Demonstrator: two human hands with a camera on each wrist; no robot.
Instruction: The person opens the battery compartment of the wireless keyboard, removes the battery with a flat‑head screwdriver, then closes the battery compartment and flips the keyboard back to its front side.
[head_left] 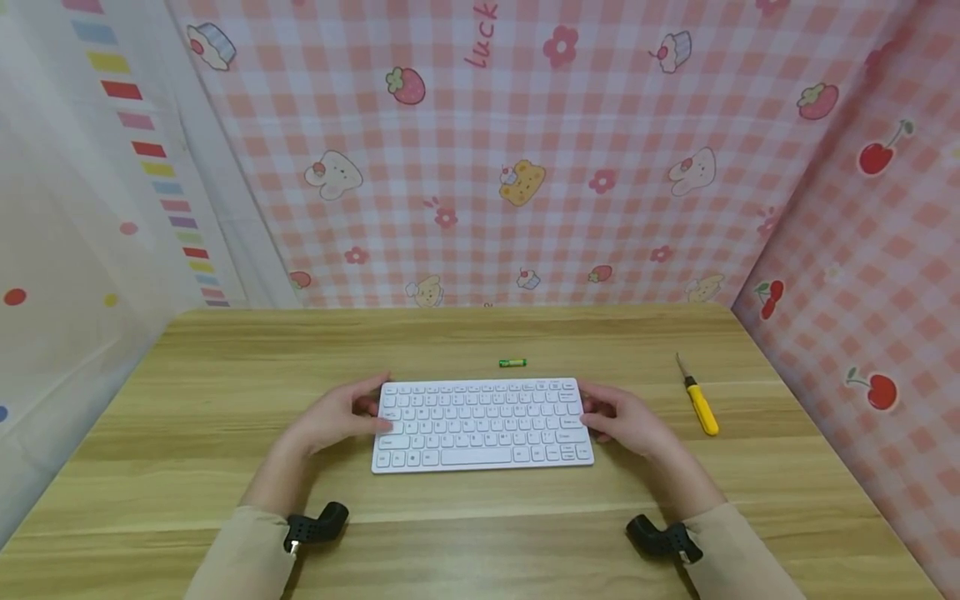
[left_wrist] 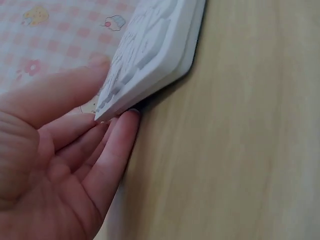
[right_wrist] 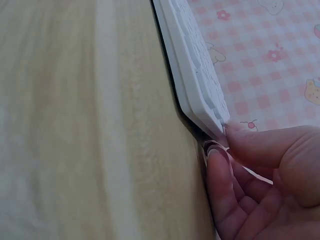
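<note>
A white keyboard (head_left: 480, 425) lies keys up in the middle of the wooden table, its long side facing me. My left hand (head_left: 341, 419) grips its left edge, thumb on top by the keys and fingers at the underside. In the left wrist view the keyboard's side (left_wrist: 165, 70) shows at a slant above the fingertips. At the right edge my right hand (head_left: 626, 419) pinches the keyboard the same way. The right wrist view shows the right thumb on the upper rim of the keyboard (right_wrist: 195, 80) and curled fingers below it.
Just behind the keyboard lies a small green battery (head_left: 513, 363). A screwdriver (head_left: 699, 404) with a yellow handle rests on the table (head_left: 480, 533) to the right. Pink checked cloth (head_left: 480, 250) hangs along the table's back and right sides, with a white cloth at the left.
</note>
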